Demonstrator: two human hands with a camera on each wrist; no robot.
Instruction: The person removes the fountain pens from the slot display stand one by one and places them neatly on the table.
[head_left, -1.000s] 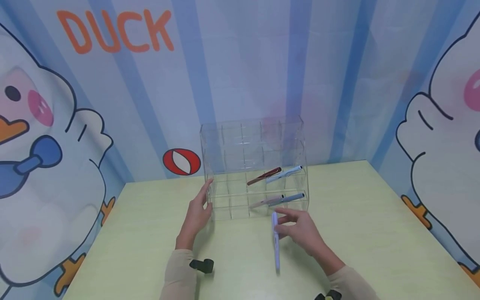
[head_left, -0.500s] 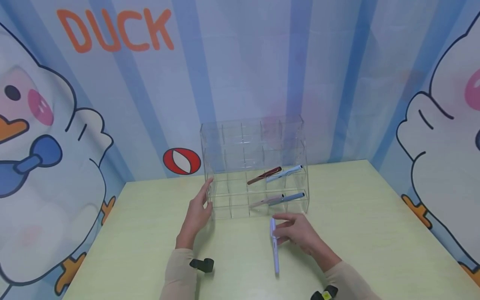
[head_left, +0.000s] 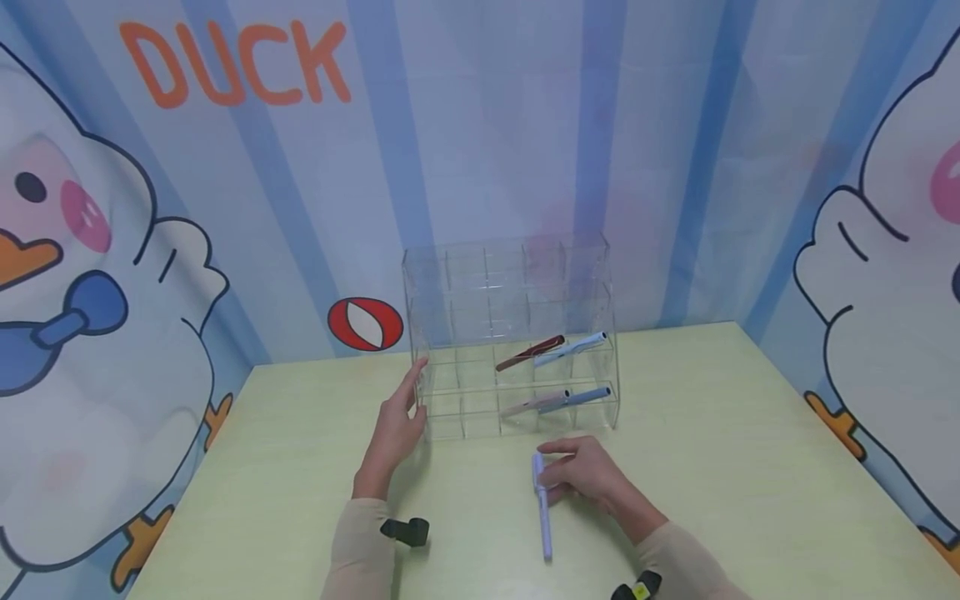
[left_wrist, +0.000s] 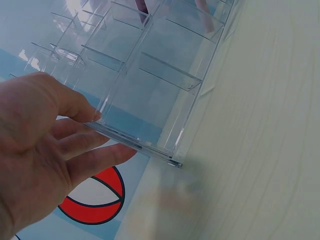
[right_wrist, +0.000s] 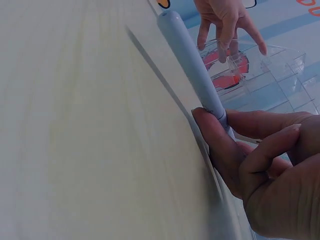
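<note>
A clear tiered pen rack [head_left: 468, 379] stands on the table against the curtain. My left hand [head_left: 393, 433] holds the left side panel of the rack; in the left wrist view the thumb [left_wrist: 82, 107] is at its front edge and the fingers lie along its outer face. In front of the rack, my right hand [head_left: 588, 475] pinches a lilac pen [head_left: 544, 525] near its upper end, between thumb and fingers. The right wrist view shows the pen [right_wrist: 192, 62] slanting just over the tabletop, its shadow beside it.
A dark red pen [head_left: 528, 354] and a light blue pen [head_left: 573, 348] lie in an upper tier of the rack. Below them are a pale pinkish pen [head_left: 532, 404] and a blue pen [head_left: 588, 396]. A duck-print curtain [head_left: 495, 125] hangs behind the table [head_left: 750, 467].
My right hand has moved slightly toward me and to the left with the lilac pen. The left hand stays at the rack's left side, and the rack has not moved.
</note>
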